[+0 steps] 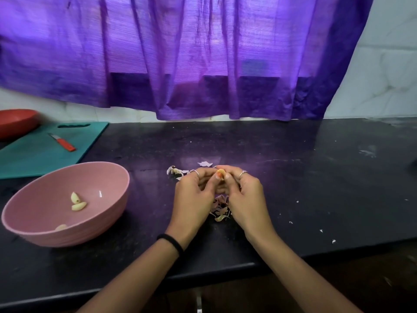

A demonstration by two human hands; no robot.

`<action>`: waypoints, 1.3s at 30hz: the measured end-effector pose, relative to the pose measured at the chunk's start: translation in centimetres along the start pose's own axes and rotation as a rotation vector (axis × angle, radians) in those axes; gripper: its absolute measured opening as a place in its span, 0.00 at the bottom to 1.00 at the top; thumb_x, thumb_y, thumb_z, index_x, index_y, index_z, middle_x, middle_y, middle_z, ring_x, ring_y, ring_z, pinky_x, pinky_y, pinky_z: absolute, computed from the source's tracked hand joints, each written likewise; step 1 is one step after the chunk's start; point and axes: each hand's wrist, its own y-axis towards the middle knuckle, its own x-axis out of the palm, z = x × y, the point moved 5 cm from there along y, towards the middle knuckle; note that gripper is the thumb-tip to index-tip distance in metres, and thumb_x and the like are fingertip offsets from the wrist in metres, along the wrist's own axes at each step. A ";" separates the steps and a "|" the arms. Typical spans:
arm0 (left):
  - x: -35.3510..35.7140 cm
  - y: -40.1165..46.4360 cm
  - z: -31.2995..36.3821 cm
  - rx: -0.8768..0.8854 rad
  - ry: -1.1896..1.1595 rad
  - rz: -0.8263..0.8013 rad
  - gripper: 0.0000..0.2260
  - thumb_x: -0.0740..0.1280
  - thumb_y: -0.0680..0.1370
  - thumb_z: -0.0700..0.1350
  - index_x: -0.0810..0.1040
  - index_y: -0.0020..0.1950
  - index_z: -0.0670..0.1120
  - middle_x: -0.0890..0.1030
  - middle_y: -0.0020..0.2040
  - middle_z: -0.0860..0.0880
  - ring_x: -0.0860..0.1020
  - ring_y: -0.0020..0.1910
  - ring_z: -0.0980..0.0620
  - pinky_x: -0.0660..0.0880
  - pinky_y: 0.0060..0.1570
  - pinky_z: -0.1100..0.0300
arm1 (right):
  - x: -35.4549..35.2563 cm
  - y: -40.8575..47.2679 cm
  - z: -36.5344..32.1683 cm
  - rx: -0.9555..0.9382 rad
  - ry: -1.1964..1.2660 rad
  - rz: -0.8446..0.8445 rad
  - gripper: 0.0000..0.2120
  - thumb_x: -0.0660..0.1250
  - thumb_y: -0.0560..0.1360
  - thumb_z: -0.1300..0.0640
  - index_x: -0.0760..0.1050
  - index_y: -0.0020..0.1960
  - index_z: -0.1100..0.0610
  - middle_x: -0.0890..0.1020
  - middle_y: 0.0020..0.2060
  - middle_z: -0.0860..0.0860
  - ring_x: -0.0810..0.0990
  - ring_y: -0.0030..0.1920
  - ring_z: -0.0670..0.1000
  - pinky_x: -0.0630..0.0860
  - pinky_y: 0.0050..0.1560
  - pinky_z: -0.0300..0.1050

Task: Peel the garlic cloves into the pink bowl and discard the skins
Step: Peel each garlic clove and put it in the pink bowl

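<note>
A pale garlic clove (221, 171) is pinched between the fingertips of my left hand (194, 195) and my right hand (244, 195), which meet above the middle of the black counter. The pink bowl (108, 213) stands to the left of my hands; three peeled cloves (76, 201) lie inside it. A heap of purplish garlic skins (221, 208) lies on the counter under and between my hands. More skin scraps (174, 171) lie just beyond my left hand.
A teal cutting board (33, 154) lies at the back left with a small red-handled knife (65, 144) on it. A red bowl (15, 122) stands at the far left edge. A purple curtain (203, 53) hangs behind. Tiny skin flecks (321, 230) dot the counter's right side.
</note>
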 end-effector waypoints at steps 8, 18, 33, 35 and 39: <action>-1.8 -1.0 1.8 0.188 0.234 0.121 0.07 0.68 0.77 0.40 0.78 0.45 0.53 0.82 0.40 0.59 0.81 0.40 0.65 0.77 0.42 0.66 | -0.9 -0.2 -0.7 0.061 0.161 0.050 0.03 0.66 0.78 0.61 0.79 0.48 0.55 0.85 0.43 0.51 0.84 0.44 0.48 0.79 0.47 0.40; -1.9 -0.1 0.7 0.193 0.639 0.048 0.08 0.63 0.78 0.38 0.78 0.53 0.47 0.83 0.44 0.49 0.81 0.43 0.48 0.78 0.46 0.54 | -6.3 1.6 0.0 0.439 0.002 -0.188 0.06 0.67 0.73 0.70 0.81 0.47 0.65 0.81 0.33 0.56 0.75 0.31 0.46 0.73 0.34 0.35; -2.1 0.2 0.8 0.115 0.863 0.071 0.08 0.64 0.79 0.45 0.81 0.53 0.49 0.81 0.49 0.49 0.78 0.49 0.46 0.73 0.41 0.55 | -5.0 0.3 -1.6 0.667 0.002 -0.604 0.02 0.69 0.73 0.70 0.80 0.41 0.66 0.82 0.33 0.57 0.79 0.32 0.47 0.78 0.35 0.35; -2.2 0.1 0.8 0.117 0.852 0.092 0.09 0.63 0.79 0.45 0.80 0.56 0.50 0.80 0.51 0.49 0.79 0.50 0.47 0.72 0.41 0.56 | -4.3 -0.4 -1.2 0.700 -0.130 -0.689 0.07 0.68 0.73 0.71 0.80 0.39 0.65 0.82 0.32 0.57 0.80 0.30 0.47 0.77 0.33 0.36; -2.6 -0.2 1.2 0.121 0.830 0.135 0.10 0.62 0.79 0.45 0.79 0.59 0.51 0.79 0.53 0.49 0.77 0.50 0.48 0.68 0.41 0.58 | -4.3 0.9 -3.4 0.657 -0.054 -0.618 0.09 0.63 0.74 0.75 0.79 0.39 0.67 0.82 0.33 0.59 0.81 0.29 0.48 0.78 0.32 0.35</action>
